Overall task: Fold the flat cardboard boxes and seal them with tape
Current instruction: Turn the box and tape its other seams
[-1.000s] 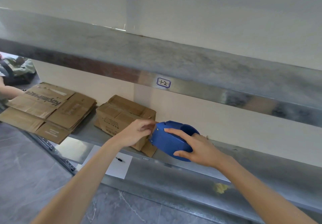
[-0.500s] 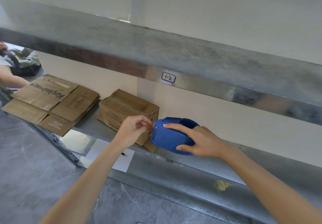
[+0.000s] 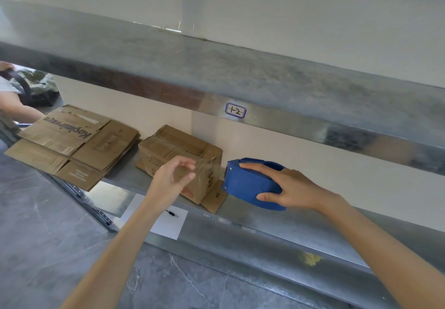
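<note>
The right hand (image 3: 291, 188) is clamped on the blue tape dispenser (image 3: 250, 183), index finger along its top and thumb under its near edge, holding it just right of the folded cardboard box (image 3: 178, 157). The left hand (image 3: 171, 178) is raised in front of that box with thumb and fingers loosely curled and slightly apart; a faint clear strip of tape (image 3: 207, 163) runs from its fingertips toward the dispenser's mouth, though whether the fingers actually pinch the tape cannot be told. Both forearms reach forward from the bottom edge, the left rising steeply, the right coming in lower from the right side.

There is one folded box, one dispenser, and one stack of flat cardboard boxes (image 3: 72, 145) lying left of the folded box, all on the metal shelf (image 3: 277, 227). A white paper sheet (image 3: 168, 224) with a small black item on it lies just below the folded box. Above and right of the box, a label (image 3: 235, 110) reading "1-2" is stuck on the upper shelf's edge.
</note>
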{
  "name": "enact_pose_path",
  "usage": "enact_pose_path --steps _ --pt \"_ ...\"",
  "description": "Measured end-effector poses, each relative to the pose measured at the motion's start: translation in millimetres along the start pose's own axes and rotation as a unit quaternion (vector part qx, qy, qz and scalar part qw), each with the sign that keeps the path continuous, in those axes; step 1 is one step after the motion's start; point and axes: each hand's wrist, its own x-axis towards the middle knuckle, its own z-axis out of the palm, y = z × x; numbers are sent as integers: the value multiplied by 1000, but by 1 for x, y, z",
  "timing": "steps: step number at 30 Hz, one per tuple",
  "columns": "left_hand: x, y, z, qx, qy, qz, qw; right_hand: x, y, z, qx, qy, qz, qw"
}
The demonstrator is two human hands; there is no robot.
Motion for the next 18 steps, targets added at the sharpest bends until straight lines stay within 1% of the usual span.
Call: enact_pose_path --steps 1,4,7,9,11,15,18 --pt "0 0 7 16 7 2 1000 0 1 -3 -1 0 3 1000" --pt "3 -1 29 65 66 -8 996 0 -1 -5 8 -4 4 1000" --pt "4 -5 46 83 104 -19 991 1 -4 -1 10 -9 7 1000" --pt "4 -10 49 92 121 -5 988 0 -4 1 6 -11 9 1000" --pt "3 -17 48 94 121 17 988 1 -4 2 2 -18 8 1000" --pt "-4 -31 34 88 90 49 991 8 -9 5 -2 -28 -7 1000" --pt "-9 -39 19 83 72 62 992 16 -11 8 23 -38 -20 999"
